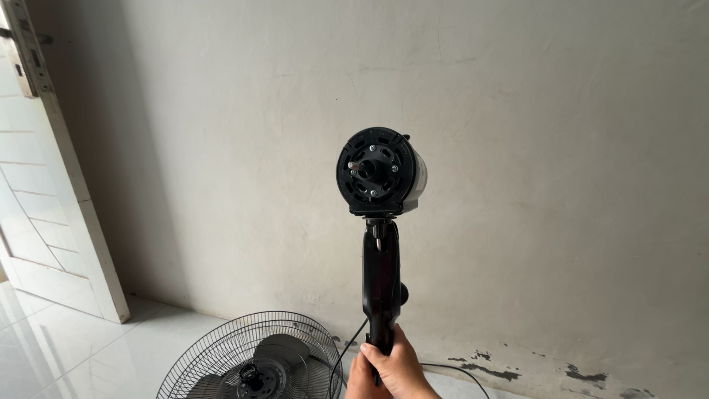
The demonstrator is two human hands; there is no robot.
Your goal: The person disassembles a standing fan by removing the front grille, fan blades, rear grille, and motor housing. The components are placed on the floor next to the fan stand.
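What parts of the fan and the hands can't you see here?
- Left hand: mostly cut off by the bottom edge of the head view and hidden behind the right hand.
- Fan pole: its lower end is hidden by the hands and the frame edge.
- Wire fan guard on the floor: the bottom edge cuts it off.
- Motor head: its back faces away.

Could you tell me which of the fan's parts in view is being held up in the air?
The motor head on its black neck, gripped at the bottom by both hands. The wire guard with the blades lies on the floor instead.
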